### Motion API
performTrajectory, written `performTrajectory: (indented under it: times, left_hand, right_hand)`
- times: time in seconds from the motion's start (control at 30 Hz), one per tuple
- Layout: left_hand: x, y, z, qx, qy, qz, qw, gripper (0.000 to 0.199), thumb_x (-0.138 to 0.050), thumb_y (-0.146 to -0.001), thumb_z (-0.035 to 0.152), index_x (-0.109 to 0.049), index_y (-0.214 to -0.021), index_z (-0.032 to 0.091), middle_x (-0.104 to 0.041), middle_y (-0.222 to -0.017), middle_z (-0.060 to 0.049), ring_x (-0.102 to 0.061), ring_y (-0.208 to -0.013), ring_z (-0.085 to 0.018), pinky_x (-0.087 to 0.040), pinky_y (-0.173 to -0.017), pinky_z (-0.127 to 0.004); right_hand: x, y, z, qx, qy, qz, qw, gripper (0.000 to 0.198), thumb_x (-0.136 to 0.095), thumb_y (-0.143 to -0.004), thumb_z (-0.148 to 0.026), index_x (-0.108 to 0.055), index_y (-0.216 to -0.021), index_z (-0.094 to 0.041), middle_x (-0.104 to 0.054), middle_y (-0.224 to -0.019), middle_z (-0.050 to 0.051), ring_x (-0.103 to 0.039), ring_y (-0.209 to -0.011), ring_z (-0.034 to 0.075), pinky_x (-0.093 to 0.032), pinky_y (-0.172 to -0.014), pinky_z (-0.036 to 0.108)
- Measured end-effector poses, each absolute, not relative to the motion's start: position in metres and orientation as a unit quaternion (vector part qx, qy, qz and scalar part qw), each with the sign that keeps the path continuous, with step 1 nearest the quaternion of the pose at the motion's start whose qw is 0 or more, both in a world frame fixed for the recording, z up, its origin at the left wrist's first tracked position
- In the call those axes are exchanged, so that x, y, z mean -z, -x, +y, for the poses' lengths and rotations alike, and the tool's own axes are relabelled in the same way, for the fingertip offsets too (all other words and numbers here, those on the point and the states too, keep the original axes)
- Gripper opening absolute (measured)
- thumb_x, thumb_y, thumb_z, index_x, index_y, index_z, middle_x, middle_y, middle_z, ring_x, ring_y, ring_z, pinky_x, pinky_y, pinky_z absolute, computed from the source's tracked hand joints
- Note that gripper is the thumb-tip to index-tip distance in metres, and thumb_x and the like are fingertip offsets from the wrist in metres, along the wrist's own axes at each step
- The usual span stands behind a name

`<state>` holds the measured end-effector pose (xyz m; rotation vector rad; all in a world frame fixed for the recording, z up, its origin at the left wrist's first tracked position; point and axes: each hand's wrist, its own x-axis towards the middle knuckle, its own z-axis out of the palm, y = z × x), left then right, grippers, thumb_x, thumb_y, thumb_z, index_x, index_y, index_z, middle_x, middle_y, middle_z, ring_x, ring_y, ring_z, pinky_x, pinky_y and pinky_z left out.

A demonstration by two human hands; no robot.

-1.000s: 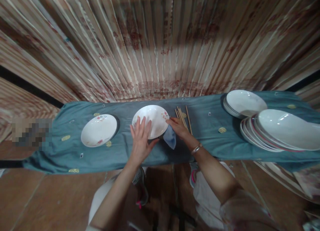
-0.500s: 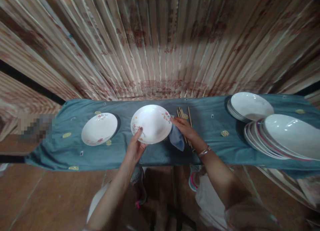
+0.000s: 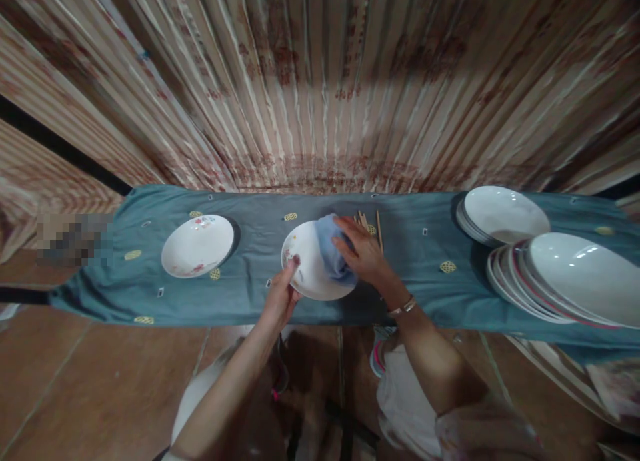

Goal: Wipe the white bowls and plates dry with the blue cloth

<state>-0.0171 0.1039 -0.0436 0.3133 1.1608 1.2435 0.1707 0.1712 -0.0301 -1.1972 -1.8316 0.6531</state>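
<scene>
My left hand (image 3: 281, 293) grips the left rim of a white plate (image 3: 309, 264) with a floral edge, its thumb over the top. A blue cloth (image 3: 334, 251) is bunched under the fingers of my right hand (image 3: 364, 253) and lies against the right half of that plate's upper face. The cloth hides this part of the plate. Just behind my right hand lie several wooden chopsticks (image 3: 379, 228), partly covered by it. Another floral white plate (image 3: 198, 246) rests on the table to the left.
A green-blue cloth with yellow patterns covers the long narrow table (image 3: 425, 268). On the right stand a smaller stack of white dishes (image 3: 505, 214) and a larger stack of white dishes (image 3: 580, 274). A pleated curtain (image 3: 300, 101) hangs behind the table.
My right hand has left the plate's right rim and brought the blue cloth onto its upper face. The plate, still in my left hand, has shifted slightly right and nearer to me.
</scene>
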Motion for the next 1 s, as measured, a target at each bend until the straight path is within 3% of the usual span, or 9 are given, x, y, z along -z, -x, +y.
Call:
performTrajectory:
  times: [0.1,0.4,0.67,0.87,1.0]
  left_hand:
    - [0.044,0.015,0.108,-0.549,-0.156,0.506,0.646,0.034,-0.072,-0.079,0.040,-0.071,-0.101,0.014,-0.077,-0.079,-0.006,-0.074,-0.081,-0.024,-0.061,-0.068,-0.029]
    - [0.048,-0.004,0.122,-0.530,-0.211,0.490,0.659,0.053,-0.079,-0.063,0.056,-0.070,-0.092,0.013,-0.077,-0.078,-0.008,-0.073,-0.090,-0.029,-0.060,-0.072,-0.034]
    - [0.054,-0.017,0.132,-0.501,-0.244,0.485,0.673,0.044,-0.075,-0.068,0.053,-0.070,-0.090,0.015,-0.075,-0.076,-0.008,-0.074,-0.084,-0.027,-0.057,-0.063,-0.029]
    - [0.059,-0.019,0.136,-0.509,-0.245,0.475,0.675,0.036,-0.074,-0.071,0.051,-0.064,-0.068,0.017,-0.064,-0.055,0.000,-0.062,-0.051,-0.014,-0.045,-0.044,-0.021]
    - [0.061,-0.014,0.140,-0.538,-0.224,0.467,0.665,0.036,-0.077,-0.069,0.049,-0.067,-0.077,0.015,-0.065,-0.059,0.002,-0.059,-0.052,-0.010,-0.045,-0.049,-0.018]
  right_hand:
    - [0.032,-0.170,0.163,-0.145,0.491,-0.768,0.385,0.044,-0.050,-0.094,-0.040,-0.058,-0.132,-0.020,-0.050,-0.143,0.014,-0.045,-0.133,0.032,-0.032,-0.114,0.051]
    - [0.054,-0.170,0.171,-0.083,0.528,-0.799,0.275,0.044,-0.044,-0.092,-0.018,-0.056,-0.134,-0.013,-0.055,-0.133,0.021,-0.051,-0.122,0.033,-0.043,-0.105,0.053]
    - [0.051,-0.169,0.178,-0.106,0.506,-0.807,0.287,0.043,-0.042,-0.094,-0.019,-0.056,-0.134,-0.018,-0.049,-0.137,0.016,-0.046,-0.125,0.031,-0.041,-0.107,0.051]
    - [0.047,-0.154,0.170,-0.165,0.429,-0.831,0.313,0.040,-0.040,-0.095,-0.020,-0.058,-0.131,-0.016,-0.050,-0.139,0.016,-0.047,-0.126,0.029,-0.040,-0.108,0.050]
    - [0.042,-0.145,0.162,-0.224,0.362,-0.842,0.331,0.038,-0.042,-0.093,-0.017,-0.060,-0.126,-0.015,-0.055,-0.135,0.015,-0.050,-0.125,0.025,-0.042,-0.108,0.045]
